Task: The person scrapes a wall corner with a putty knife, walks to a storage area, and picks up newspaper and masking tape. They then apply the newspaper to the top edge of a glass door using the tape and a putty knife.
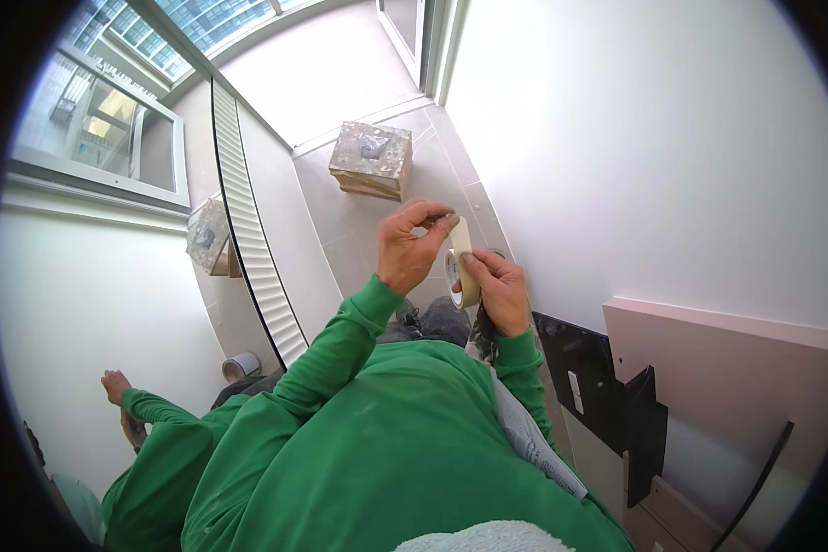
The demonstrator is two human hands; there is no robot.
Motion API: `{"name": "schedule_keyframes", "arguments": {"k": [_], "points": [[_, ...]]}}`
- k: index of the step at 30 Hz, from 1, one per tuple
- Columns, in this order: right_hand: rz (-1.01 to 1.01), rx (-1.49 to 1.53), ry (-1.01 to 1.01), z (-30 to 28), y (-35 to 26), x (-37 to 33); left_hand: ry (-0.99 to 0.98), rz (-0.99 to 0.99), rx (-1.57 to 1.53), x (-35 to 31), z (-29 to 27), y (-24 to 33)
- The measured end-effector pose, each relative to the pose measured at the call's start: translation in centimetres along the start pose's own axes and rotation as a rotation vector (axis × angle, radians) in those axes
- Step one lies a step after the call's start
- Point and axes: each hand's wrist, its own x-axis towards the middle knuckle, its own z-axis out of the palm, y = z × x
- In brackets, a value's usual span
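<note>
In front of my chest, my right hand [504,290] grips a roll of cream masking tape [471,293], its thumb pressed on the tape near the top. A short strip [460,236] stands up from the roll. My left hand [407,244] pinches the upper end of this strip between thumb and fingertips. Both sleeves are green. A folded printed paper [526,425] lies along the inside of my right arm. Below the roll is a dark, pale-spotted thing [481,336] whose kind I cannot make out.
A paint-spattered box-like block [372,158] stands on the tiled floor [345,221] ahead. To the left, a tall mirror-like panel [64,276] reflects my arm and the block, with a ribbed white edge [258,239]. Black panels [580,373] and a pinkish board [718,359] lean at the right wall.
</note>
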Motion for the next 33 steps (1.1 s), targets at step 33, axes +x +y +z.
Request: {"name": "schedule_keyframes", "arguments": {"k": [33], "points": [[-0.246, -0.739, -0.283, 8.9, -12.6, 41.2, 0.556, -0.127, -0.048, 38.4, -16.0, -9.3]]}}
